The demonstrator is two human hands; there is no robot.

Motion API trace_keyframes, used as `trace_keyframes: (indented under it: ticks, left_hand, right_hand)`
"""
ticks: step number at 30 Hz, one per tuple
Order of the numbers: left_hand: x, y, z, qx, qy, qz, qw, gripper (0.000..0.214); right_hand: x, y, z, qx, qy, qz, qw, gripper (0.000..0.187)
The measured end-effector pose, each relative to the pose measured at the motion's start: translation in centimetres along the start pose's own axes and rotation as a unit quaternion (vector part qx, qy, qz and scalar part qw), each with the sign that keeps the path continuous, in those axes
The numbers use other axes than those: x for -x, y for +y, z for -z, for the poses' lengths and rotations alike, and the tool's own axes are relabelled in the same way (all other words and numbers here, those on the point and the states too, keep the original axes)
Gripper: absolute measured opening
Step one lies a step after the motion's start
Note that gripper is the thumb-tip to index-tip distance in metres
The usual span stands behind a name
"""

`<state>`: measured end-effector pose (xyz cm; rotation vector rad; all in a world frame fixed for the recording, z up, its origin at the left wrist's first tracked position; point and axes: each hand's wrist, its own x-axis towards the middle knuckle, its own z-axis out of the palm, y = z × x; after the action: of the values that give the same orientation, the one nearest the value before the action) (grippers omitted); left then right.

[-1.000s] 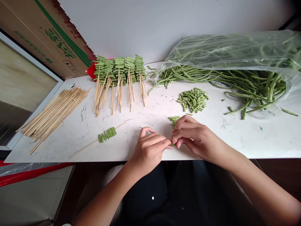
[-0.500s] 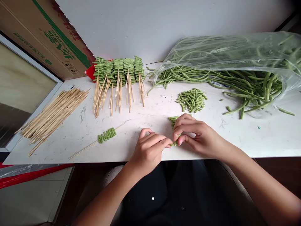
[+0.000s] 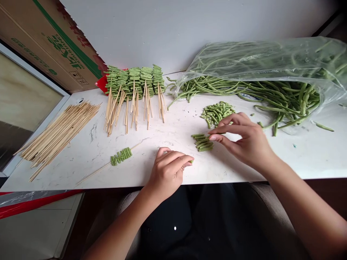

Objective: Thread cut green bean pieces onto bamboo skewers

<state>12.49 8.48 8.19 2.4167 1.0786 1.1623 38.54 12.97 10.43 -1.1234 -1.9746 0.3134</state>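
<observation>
Near the table's front edge, my left hand (image 3: 170, 168) is closed, pinching a short green bean piece (image 3: 192, 161) whose end sticks out past the fingertips. My right hand (image 3: 238, 139) is up at the small row of cut bean pieces (image 3: 202, 142), thumb and forefinger pinched close on a bean piece at its right side. Just behind those fingers lies a loose pile of cut bean pieces (image 3: 218, 112). Off to the left lies one bamboo skewer threaded with bean pieces (image 3: 121, 156), touched by neither hand.
Bare bamboo skewers (image 3: 61, 135) lie bundled at the left. Finished bean skewers (image 3: 134, 81) are stacked on something red at the back. A clear plastic bag (image 3: 257, 57) of long green beans (image 3: 295, 99) fills the back right. A cardboard box (image 3: 51, 43) stands back left.
My right hand has moved away from the left, up and to the right, uncovering the row of bean pieces. My left hand stays nearly in place with its bean piece. The view has shifted slightly.
</observation>
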Motion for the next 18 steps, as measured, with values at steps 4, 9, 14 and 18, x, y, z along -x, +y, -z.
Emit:
trace_keyframes:
  ticks: [4, 9, 14, 18]
  left_hand:
    - [0.0, 0.0, 0.0, 0.008, 0.002, -0.006, 1.000, 0.024]
    - [0.0, -0.2, -0.3, 0.016, 0.016, 0.011, 1.000, 0.022]
    - [0.1, -0.2, -0.3, 0.023, 0.021, 0.041, 0.999, 0.038]
    - [0.2, 0.0, -0.1, 0.020, 0.014, 0.037, 0.999, 0.043]
  right_hand:
    - [0.5, 0.1, -2.0, 0.017, -0.031, 0.004, 0.999, 0.016]
    - [0.4, -0.2, -1.4, 0.012, -0.013, -0.015, 1.000, 0.025]
    - [0.4, -2.5, -1.2, -0.065, -0.088, 0.014, 0.994, 0.032]
    - [0.9, -4.0, -2.4, -0.086, -0.134, 0.057, 0.986, 0.026]
